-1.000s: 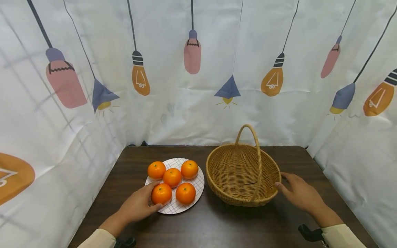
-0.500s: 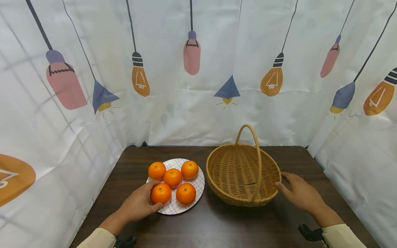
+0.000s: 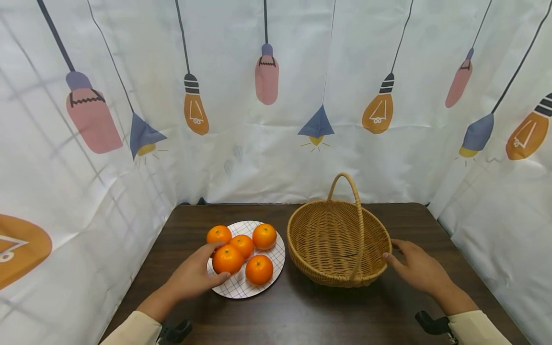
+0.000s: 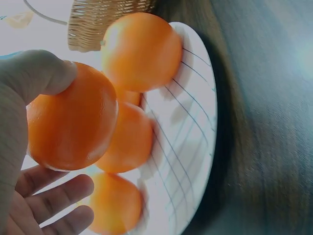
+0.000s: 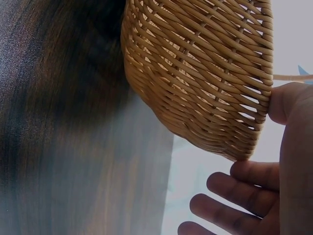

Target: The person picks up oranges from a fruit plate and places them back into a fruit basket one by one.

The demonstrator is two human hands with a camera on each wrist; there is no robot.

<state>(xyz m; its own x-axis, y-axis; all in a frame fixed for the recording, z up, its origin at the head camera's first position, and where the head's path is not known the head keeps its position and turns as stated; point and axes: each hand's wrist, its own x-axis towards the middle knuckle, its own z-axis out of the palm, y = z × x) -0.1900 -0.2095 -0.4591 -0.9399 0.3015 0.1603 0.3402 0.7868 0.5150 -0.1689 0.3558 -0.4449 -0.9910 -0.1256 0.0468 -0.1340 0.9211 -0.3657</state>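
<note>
My left hand (image 3: 194,273) pinches an orange (image 3: 227,259) between thumb and fingers, over the left part of a round white plate (image 3: 238,287) with a checked pattern. In the left wrist view that held orange (image 4: 73,122) hangs above the plate, thumb on one side, other fingers loosely spread below. Several more oranges sit on the plate, one at the front right (image 3: 259,270). To the right stands a wicker basket (image 3: 323,235) with an arched handle. My right hand (image 3: 420,269) grips its right rim, thumb at the edge and index fingertip against the outer weave (image 5: 205,98).
Both things stand on a dark wooden table (image 3: 284,318), the basket close beside the plate. A white curtain (image 3: 258,163) printed with lamps encloses the back and sides. The basket's handle (image 3: 360,225) rises above its rim.
My left hand has raised the front-left orange off the plate and shifted slightly up and right; it now overlaps the middle orange. The right hand and basket have stayed still.
</note>
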